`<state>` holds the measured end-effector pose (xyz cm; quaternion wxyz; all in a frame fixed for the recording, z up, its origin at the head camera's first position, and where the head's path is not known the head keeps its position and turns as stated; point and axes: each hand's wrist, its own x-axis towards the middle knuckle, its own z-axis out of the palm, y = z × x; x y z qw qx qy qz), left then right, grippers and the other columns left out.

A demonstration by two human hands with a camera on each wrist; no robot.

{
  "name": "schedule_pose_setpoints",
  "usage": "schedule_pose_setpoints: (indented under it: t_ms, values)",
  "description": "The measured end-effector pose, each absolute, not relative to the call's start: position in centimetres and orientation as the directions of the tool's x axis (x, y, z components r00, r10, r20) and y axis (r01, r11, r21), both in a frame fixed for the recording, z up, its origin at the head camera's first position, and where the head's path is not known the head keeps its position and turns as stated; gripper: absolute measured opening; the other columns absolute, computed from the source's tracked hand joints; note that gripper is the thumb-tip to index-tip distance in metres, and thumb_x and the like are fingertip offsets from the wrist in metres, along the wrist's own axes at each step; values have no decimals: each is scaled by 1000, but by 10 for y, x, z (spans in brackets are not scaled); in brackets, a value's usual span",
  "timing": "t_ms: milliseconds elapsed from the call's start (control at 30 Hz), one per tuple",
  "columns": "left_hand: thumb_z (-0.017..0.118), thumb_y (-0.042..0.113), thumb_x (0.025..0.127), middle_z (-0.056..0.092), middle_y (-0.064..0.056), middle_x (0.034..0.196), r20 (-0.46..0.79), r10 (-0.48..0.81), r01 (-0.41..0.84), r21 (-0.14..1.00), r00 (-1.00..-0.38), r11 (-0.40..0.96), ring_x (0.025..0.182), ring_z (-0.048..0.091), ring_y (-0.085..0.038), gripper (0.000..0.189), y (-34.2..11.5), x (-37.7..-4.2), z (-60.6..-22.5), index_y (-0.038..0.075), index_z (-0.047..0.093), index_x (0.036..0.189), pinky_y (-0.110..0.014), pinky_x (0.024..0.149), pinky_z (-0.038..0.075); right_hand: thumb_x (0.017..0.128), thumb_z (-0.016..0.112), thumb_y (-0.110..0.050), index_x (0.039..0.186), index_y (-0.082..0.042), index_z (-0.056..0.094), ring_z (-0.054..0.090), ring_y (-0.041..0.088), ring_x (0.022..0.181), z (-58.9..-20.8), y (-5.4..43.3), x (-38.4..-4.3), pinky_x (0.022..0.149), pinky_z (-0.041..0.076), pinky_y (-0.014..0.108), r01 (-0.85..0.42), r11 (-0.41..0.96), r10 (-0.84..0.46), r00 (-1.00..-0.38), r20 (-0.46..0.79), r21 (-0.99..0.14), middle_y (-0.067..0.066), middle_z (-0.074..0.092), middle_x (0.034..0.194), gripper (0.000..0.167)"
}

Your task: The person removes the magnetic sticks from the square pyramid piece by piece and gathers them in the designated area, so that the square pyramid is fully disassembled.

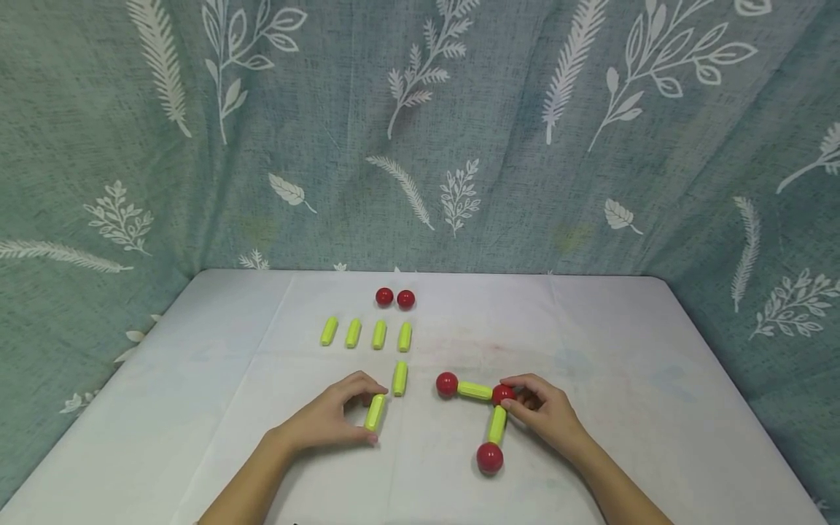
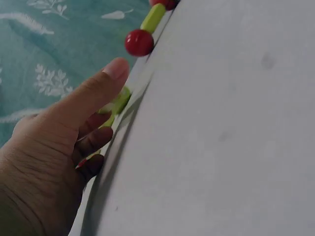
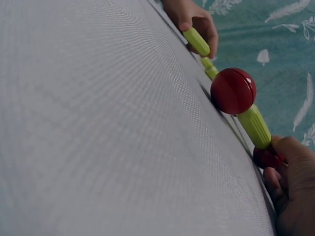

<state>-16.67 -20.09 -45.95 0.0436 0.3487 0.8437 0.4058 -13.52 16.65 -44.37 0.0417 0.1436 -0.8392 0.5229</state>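
My left hand (image 1: 337, 412) pinches a lime-yellow ribbed rod (image 1: 375, 413) end to end between thumb and fingers; the right wrist view shows that rod (image 3: 196, 41) too. With its thumb and fingertips my right hand (image 1: 547, 412) pinches a red ball (image 1: 502, 394) at the corner of an L-shaped piece. From this ball one rod (image 1: 475, 391) runs left to another red ball (image 1: 447, 384). A second rod (image 1: 497, 424) reaches toward the front, ending in a red ball (image 1: 489, 458). A loose rod (image 1: 399, 378) lies just beyond my left fingertips.
Several lime-yellow rods (image 1: 378, 335) stand in a row further back on the white-covered table (image 1: 590, 328). Behind them sit two loose red balls, a left one (image 1: 384, 297) and a right one (image 1: 406, 299). A green leaf-patterned cloth (image 1: 499, 182) hangs along the back and sides.
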Motion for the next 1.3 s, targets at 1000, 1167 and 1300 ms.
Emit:
schedule_pose_setpoints:
  t_ms: [1000,1167,1300]
  values:
    - [83,50,62,53,11,94,165,361,377,649,-918,661,84,44,-11,71,-205,-205,-470,23,61,124,-32,76,35,83,73,-17,109,-10,66,52,6,71,-473,174,-145,63,48,19,-276,370,-211,-955,208,-887,-1,59,85,28]
    - [83,50,62,54,11,103,159,358,367,672,-920,643,88,45,-13,73,-205,-205,-468,24,60,127,-33,78,38,83,73,-16,110,-11,66,52,6,71,-473,175,-146,63,48,19,-268,376,-205,-958,202,-887,-1,60,86,29]
    - [85,44,63,54,10,110,172,361,369,710,-916,599,90,46,-13,73,-205,-205,-467,22,59,128,-29,79,40,82,73,-14,111,-10,65,52,6,71,-475,175,-148,63,48,19,-253,371,-198,-962,190,-894,0,60,87,30]
